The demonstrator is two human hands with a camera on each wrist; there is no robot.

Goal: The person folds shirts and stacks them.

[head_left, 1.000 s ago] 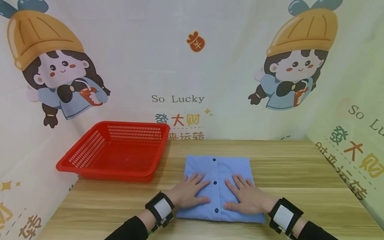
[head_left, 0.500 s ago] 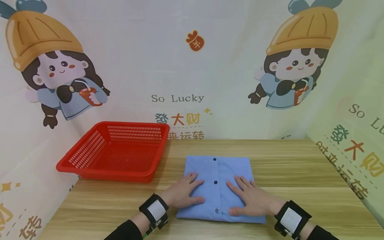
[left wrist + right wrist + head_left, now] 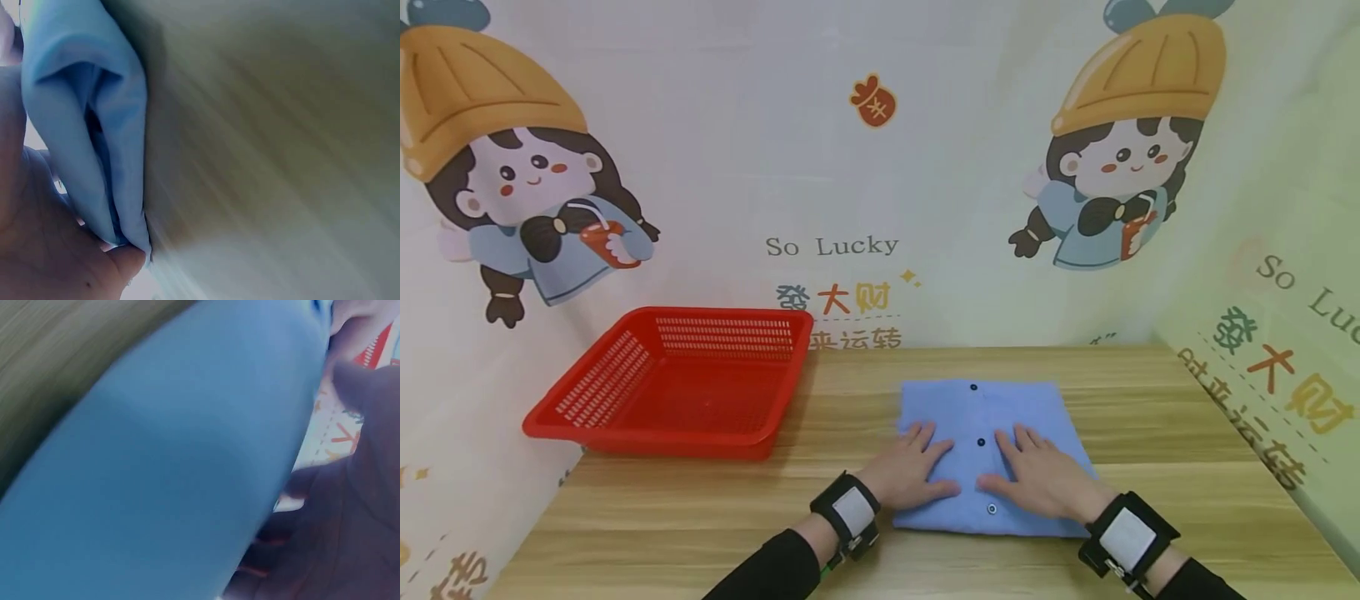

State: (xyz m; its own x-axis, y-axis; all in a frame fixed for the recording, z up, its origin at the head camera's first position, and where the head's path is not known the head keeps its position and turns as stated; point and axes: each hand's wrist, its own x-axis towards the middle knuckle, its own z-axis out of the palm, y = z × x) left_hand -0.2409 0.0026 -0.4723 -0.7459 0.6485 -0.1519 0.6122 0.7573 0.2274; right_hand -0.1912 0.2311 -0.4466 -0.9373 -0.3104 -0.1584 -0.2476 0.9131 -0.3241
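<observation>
Folded light-blue shirt [image 3: 1000,417], dark buttons up, flat on wooden table; right of centre

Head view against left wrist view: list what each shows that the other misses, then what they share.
Head view only: the red basket, the right hand flat on the shirt, the dark buttons and the cartoon backdrop. Left wrist view only: the shirt's folded layers seen edge-on. Both: the blue folded shirt, the left hand touching it, and the wooden table.
</observation>
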